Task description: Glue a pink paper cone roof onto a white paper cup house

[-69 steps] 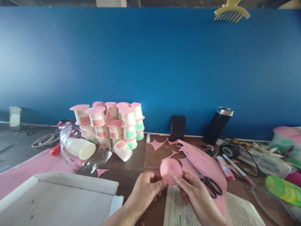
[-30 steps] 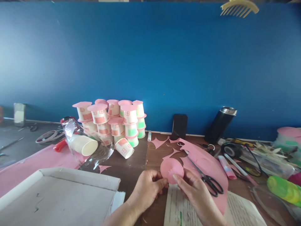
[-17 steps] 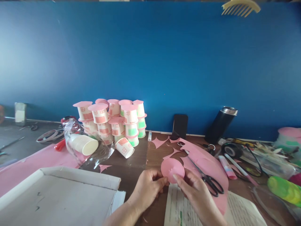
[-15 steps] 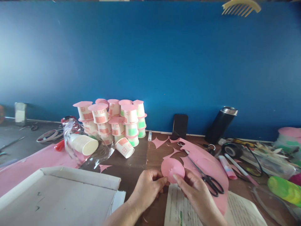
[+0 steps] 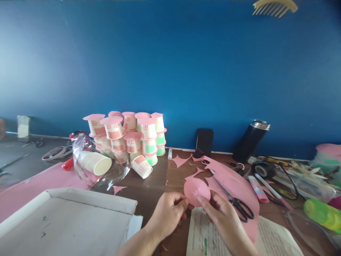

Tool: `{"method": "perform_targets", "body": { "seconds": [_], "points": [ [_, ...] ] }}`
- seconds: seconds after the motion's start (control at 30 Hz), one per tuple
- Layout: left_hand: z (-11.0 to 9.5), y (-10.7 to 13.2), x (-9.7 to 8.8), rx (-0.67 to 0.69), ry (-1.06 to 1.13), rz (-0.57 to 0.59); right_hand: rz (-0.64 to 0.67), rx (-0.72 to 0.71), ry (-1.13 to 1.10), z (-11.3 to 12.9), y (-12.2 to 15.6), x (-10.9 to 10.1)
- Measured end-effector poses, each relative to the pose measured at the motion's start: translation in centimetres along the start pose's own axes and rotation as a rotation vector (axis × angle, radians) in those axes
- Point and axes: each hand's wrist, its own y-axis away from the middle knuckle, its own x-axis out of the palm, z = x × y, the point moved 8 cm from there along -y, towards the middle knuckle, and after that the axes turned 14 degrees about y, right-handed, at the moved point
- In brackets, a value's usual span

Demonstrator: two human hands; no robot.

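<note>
A round pink paper disc [image 5: 195, 186] is held up over the table between my two hands. My left hand [image 5: 170, 209] pinches its lower left edge. On the right side, my right hand [image 5: 220, 215] grips it with the thumb on the face and the fingers behind. Black-handled scissors [image 5: 241, 209] lie just right of my right hand, on a large pink paper sheet [image 5: 239, 188] with curved cutouts. Printed paper [image 5: 199, 234] lies under my right hand. Beyond my left hand, a paper cup [image 5: 141, 167] with drawn red windows lies on its side.
Stacked decorated cups [image 5: 128, 137] with pink discs stand against the blue wall. Nested white cups [image 5: 102, 166] lie in plastic wrap. A cardboard tray [image 5: 80, 227] fills the front left. A phone [image 5: 204, 142], a leaning black bottle [image 5: 250, 140] and a tape roll [image 5: 262, 170] stand toward the right.
The disc has shifted very slightly to the right and up in the view, with my right hand still on it. Both hands keep nearly the same pose.
</note>
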Motion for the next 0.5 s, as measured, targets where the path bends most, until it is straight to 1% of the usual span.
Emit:
{"method": "perform_targets", "body": {
  "seconds": [0.27, 0.5],
  "points": [
    [-0.39, 0.14, 0.0, -0.001, -0.035, -0.009, 0.039, 0.008, -0.003, -0.04, -0.02, 0.16],
    [-0.05, 0.02, 0.15, -0.005, -0.058, -0.011, 0.028, -0.003, 0.086, -0.67, -0.27, 0.37]
  ]
}}
